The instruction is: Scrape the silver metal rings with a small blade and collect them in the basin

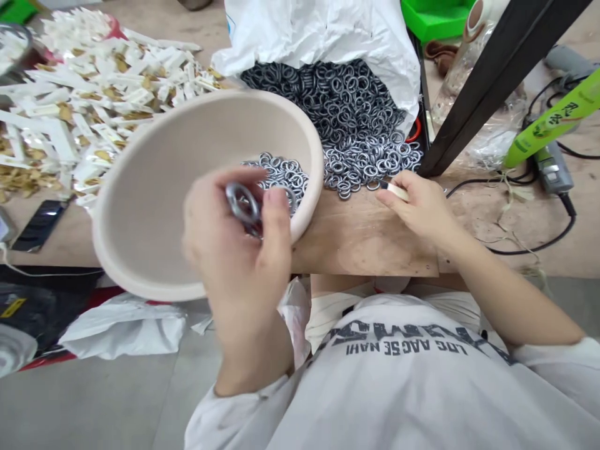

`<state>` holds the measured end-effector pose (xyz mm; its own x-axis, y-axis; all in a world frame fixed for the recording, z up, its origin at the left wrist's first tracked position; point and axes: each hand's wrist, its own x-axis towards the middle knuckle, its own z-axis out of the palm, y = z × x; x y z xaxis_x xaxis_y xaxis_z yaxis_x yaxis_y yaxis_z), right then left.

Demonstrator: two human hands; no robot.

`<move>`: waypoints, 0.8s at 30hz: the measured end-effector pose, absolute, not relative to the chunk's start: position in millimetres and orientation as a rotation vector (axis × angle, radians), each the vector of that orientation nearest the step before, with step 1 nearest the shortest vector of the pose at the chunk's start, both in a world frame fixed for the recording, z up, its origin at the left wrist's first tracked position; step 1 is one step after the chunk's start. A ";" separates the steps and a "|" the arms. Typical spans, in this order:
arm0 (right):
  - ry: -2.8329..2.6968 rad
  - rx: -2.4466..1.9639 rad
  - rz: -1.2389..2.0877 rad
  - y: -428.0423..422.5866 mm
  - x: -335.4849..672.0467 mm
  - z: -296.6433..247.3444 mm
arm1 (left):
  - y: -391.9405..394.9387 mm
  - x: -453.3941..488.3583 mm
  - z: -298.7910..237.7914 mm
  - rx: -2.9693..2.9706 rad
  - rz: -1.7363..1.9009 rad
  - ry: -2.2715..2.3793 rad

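My left hand [239,231] is raised over a large beige basin [145,181], fingers curled around several grey metal rings [244,203]. More rings [284,175] lie inside the basin, on its right side, partly covered by that hand. In my right hand [417,203] a short whitish stick [397,191] with a dark tip is pinched between thumb and fingers. Its tip points at the front edge of a big pile of metal rings [356,119], which spills from a white plastic bag [323,37] onto the wooden table [365,237].
A heap of white plastic pieces [60,134] covers the table's left. A phone [41,225] lies near the front edge. At right stand a slanted dark metal post [492,87], a green tube [553,119] and black cables [557,234]. A green tray [435,22] sits behind.
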<state>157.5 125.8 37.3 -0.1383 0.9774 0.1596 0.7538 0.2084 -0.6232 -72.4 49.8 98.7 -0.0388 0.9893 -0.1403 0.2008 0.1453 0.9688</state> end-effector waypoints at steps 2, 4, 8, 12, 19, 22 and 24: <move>-2.073 -1.668 0.379 147.6 146.7 37.3 | 57.6 -87.9 107.7 1.433 1.051 1.574; -2.187 -1.687 0.222 165.9 137.9 35.1 | 63.9 -101.3 115.2 1.626 1.080 1.725; -2.336 -1.712 0.084 177.3 133.5 28.2 | 62.6 -107.2 122.4 2.013 1.138 2.075; -2.377 -1.691 0.137 164.9 145.9 22.1 | 63.2 -66.8 96.5 2.407 0.999 1.659; -2.100 -1.565 0.447 135.3 175.8 20.0 | 126.0 -31.5 10.7 2.303 0.414 1.953; -2.004 -1.529 0.548 122.2 182.5 19.2 | 133.0 -41.5 2.2 2.319 0.465 1.954; -1.942 -1.506 0.629 115.3 182.9 17.4 | 128.1 -45.4 4.4 2.285 0.541 1.881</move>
<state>182.9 115.3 17.4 -0.1807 0.9693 0.1669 0.6871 0.2458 -0.6837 -45.4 128.1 4.4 0.1573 0.9694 0.1886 0.9216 -0.2127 0.3247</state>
